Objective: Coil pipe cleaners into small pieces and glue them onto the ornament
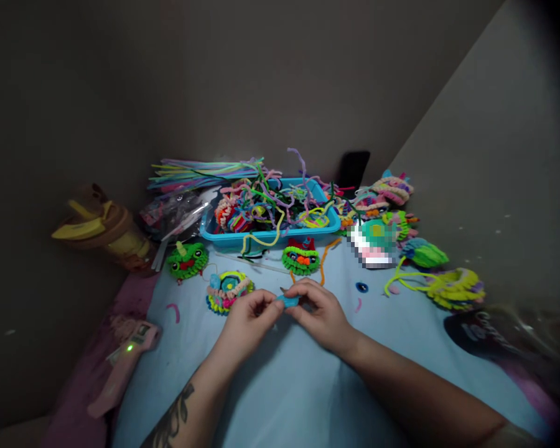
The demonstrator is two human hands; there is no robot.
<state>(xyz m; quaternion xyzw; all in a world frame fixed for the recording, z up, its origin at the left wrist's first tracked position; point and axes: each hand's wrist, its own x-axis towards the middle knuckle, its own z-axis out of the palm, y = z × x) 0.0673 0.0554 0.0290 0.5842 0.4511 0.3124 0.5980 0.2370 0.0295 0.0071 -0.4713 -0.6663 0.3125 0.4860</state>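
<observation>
My left hand (247, 320) and my right hand (320, 311) meet over a light blue cloth (284, 386), fingers pinched together on a small blue fuzzy pipe-cleaner piece (288, 301) held between them. Just beyond my hands lie a round multicoloured pipe-cleaner figure (228, 290) and a green figure with an orange beak (301, 259). A blue tray (228, 238) full of tangled pipe cleaners stands farther back.
A pink glue gun (124, 364) with a green light lies at the left edge. A green frog-like figure (186, 260), a yellow-brown bottle (105, 231), a bundle of straight pipe cleaners (200, 169), a dark phone (353, 171) and several finished figures (452, 287) at right surround the area.
</observation>
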